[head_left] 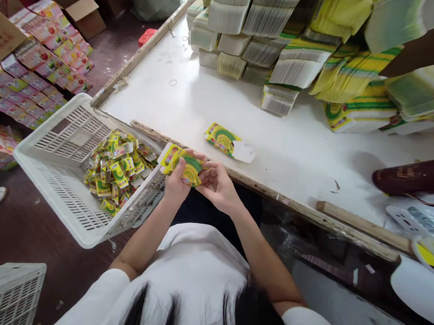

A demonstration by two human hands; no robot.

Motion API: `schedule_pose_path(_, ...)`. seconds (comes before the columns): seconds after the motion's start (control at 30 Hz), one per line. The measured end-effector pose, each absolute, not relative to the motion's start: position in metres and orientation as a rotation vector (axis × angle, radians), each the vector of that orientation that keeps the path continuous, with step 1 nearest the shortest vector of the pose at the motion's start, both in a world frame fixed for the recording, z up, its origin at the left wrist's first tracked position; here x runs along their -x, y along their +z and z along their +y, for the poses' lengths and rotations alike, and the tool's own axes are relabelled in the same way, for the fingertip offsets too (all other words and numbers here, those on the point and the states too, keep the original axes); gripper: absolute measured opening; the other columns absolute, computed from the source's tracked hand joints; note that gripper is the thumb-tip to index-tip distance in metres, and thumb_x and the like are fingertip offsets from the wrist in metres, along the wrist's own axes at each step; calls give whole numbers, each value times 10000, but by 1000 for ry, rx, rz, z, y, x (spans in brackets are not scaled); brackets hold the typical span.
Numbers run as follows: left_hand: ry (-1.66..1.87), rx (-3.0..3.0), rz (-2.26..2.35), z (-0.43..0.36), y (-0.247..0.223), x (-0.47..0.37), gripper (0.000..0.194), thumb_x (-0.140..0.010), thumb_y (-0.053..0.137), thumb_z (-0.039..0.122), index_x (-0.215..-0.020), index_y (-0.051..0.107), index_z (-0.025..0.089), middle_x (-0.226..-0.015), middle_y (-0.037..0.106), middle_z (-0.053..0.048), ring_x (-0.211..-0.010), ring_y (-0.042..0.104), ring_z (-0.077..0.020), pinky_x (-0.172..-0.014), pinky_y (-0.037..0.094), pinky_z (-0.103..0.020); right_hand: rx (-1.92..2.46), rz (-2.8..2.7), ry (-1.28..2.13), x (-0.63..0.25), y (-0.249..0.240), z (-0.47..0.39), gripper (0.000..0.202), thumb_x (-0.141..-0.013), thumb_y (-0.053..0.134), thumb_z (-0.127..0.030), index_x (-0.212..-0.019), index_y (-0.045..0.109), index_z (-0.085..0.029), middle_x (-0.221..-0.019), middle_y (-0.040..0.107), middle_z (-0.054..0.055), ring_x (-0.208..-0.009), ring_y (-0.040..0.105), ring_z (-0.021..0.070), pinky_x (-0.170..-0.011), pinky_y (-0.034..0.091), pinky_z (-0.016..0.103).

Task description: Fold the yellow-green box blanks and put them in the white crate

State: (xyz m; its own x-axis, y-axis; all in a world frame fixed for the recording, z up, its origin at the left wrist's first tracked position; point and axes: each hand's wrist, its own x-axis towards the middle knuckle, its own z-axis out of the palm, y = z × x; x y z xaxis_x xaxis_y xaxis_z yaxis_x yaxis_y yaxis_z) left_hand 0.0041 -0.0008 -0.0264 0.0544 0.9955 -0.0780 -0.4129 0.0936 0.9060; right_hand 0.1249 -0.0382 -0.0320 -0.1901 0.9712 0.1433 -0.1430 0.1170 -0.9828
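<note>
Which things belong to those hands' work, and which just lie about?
Apparently used:
yellow-green cardboard box in left hand, right hand touching it
matching box on white table
flat yellow-green carton stacks
white plastic basket holding small yellow boxes

Probably unrelated:
maroon handled mug
pink printed cardboard boxes

Table (140, 89): what's on it

White top, wooden edging (292, 203). Stacks (265, 23) of flat yellow-green card piled along the far side. One loose carton (224, 139) near the front edge, end flap out. Dark mug (411, 178) at right, clear plastic (425, 219) just beside it. Wood bar (362, 226) along the front edge, right end.
</note>
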Motion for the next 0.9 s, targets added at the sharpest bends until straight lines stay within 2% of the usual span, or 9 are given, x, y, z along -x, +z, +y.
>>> schedule_pose_path(0.13,1446,-764,997,3,-22,-10,579,-818,414,814,-869,530,249,-741,525,-2,-707,578,-142,-742,538,-299,971,-1330,1341,-109,-34,-46,579,-738,796,-356,-1218,491,-248,-947,600,7,-787,585,152,-674,493,265)
schedule_pose_path(0.23,1423,-785,960,-3,-31,-2,700,-710,453,897,-922,578,242,-802,577,-14,-775,607,-157,-756,536,-293,1010,-1248,1363,-112,-36,-41,484,-740,800,-338,-1149,565,-231,-887,644,-8,-759,604,150,-670,486,264)
schedule_pose_path(0.37,1385,-883,1018,-11,-47,15,484,-654,827,567,-944,678,210,-881,700,-17,-841,667,-159,-804,533,-273,999,-1167,1299,-124,-37,-34,256,-818,729,-268,-1061,660,-227,-960,723,9,-860,679,179,-755,520,295)
schedule_pose_path(0.43,1382,-930,1099,-12,-49,26,350,-664,859,429,-874,705,195,-832,725,-7,-769,677,-145,-783,543,-269,1052,-1258,1173,-132,-35,-34,157,-861,689,-242,-1016,711,-235,-958,748,9,-840,695,184,-749,531,305)
schedule_pose_path(0.5,1308,-1021,1115,-9,-43,39,334,-689,847,409,-916,720,199,-872,746,-24,-796,699,-164,-804,558,-294,1121,-1388,961,-140,-34,-34,148,-890,666,-228,-1013,743,-254,-947,766,8,-819,699,190,-752,537,322)
schedule_pose_path(0.6,1232,-1269,1026,-3,-20,63,629,-691,815,535,-1226,636,257,-1205,704,-83,-1098,676,-241,-963,531,-366,1221,-1624,517,-152,-30,-35,231,-943,599,-179,-1079,753,-285,-983,776,14,-860,682,199,-808,516,356)
schedule_pose_path(0.67,1168,-1535,1032,-2,-1,75,894,-638,797,645,-1392,501,268,-1426,562,-124,-1324,534,-302,-1106,434,-430,1226,-1787,250,-157,-28,-36,285,-966,553,-140,-1102,751,-293,-982,776,18,-858,655,195,-819,489,364)
schedule_pose_path(0.77,803,-1949,1147,-7,19,73,1076,-541,867,607,-1442,432,211,-1481,487,-172,-1386,450,-373,-1161,357,-501,1067,-2019,113,-155,-22,-42,272,-966,569,-160,-1119,742,-304,-996,766,17,-873,626,186,-817,476,352)
schedule_pose_path(0.9,505,-2029,1218,-17,15,50,719,-727,780,397,-1344,471,197,-1230,653,-117,-1098,660,-289,-924,539,-407,1042,-1901,199,-144,-16,-51,332,-944,625,-239,-1247,656,-372,-1228,681,27,-1114,593,219,-979,462,385)
